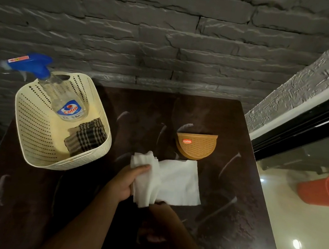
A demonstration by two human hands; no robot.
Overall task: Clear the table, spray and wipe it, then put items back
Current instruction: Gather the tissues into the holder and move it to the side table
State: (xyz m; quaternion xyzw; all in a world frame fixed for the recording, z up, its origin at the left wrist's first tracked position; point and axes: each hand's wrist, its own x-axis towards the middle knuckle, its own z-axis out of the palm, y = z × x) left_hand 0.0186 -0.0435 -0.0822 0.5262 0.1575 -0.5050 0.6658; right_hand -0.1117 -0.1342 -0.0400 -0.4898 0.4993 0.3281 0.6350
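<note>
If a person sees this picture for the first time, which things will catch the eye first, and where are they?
First the white napkins, bright against the dark table at the centre: the left hand grips the bunched stack and the right hand holds its near edge from below. Next, the cream basket at the table's far left, holding a blue-topped spray bottle and a folded checked cloth. Behind the napkins stands an orange napkin holder.

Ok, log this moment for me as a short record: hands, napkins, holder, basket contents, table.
left hand: grips the napkins from the left side
right hand: at the stack's near edge, grip unclear
napkins: white stack, held over the table
napkin holder: brown, upright, beyond the napkins
basket: cream, holds spray bottle and checked cloth
table: dark top
</note>
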